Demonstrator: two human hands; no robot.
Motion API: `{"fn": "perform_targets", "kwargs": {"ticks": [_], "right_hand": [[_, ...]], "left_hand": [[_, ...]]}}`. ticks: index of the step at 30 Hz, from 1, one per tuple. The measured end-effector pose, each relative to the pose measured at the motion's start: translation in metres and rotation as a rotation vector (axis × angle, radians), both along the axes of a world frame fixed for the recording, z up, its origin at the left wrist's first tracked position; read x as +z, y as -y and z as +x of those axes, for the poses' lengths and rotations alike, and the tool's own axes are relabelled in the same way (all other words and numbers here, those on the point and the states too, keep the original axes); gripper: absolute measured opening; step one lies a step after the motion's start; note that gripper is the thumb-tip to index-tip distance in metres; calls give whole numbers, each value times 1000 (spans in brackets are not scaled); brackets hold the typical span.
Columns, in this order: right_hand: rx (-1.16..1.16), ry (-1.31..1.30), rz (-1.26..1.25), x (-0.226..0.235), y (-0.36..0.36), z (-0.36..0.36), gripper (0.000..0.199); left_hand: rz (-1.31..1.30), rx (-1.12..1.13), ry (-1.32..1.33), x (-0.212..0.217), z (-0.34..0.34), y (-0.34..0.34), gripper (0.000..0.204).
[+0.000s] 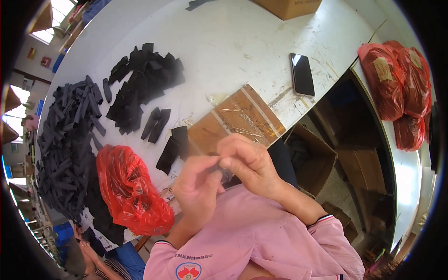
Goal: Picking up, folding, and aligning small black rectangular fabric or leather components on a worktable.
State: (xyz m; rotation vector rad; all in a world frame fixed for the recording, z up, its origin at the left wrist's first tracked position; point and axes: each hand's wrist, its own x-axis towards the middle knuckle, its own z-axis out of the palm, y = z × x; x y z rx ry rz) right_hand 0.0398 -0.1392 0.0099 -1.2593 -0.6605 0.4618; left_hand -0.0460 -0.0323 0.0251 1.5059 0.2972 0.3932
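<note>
My left hand [198, 184] and my right hand [247, 161] meet close in front of me, fingertips pinched together on a small dark piece [218, 167] that is mostly hidden between them. Both sleeves are pink. Just beyond the hands lies a brown cardboard sheet [238, 119] on the white table [224, 42]. Folded black fabric pieces [173, 147] rest beside the cardboard, nearest my left hand.
A red plastic bag [130, 189] sits at the left. Behind it lie a large heap of black strips [70, 135] and a pile of black pieces [142, 79]. A black phone [302, 73] lies at the right; red bags [401, 88] further right. Open cardboard boxes [315, 158] stand below the table edge.
</note>
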Motion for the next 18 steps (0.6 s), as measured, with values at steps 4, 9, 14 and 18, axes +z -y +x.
{"fn": "perform_targets", "kwargs": {"ticks": [4, 9, 14, 18], "right_hand": [[-116, 334, -182, 33, -9, 11, 9], [87, -79, -151, 62, -24, 41, 18], [206, -398, -184, 1, -21, 54, 23], [150, -498, -155, -6, -30, 55, 24]], "left_hand": [[69, 183, 205, 15, 18, -6, 12], [-920, -290, 286, 9, 38, -41, 19], [-1621, -293, 84, -37, 49, -56, 31], [-1592, -44, 31, -30, 55, -48, 27]]}}
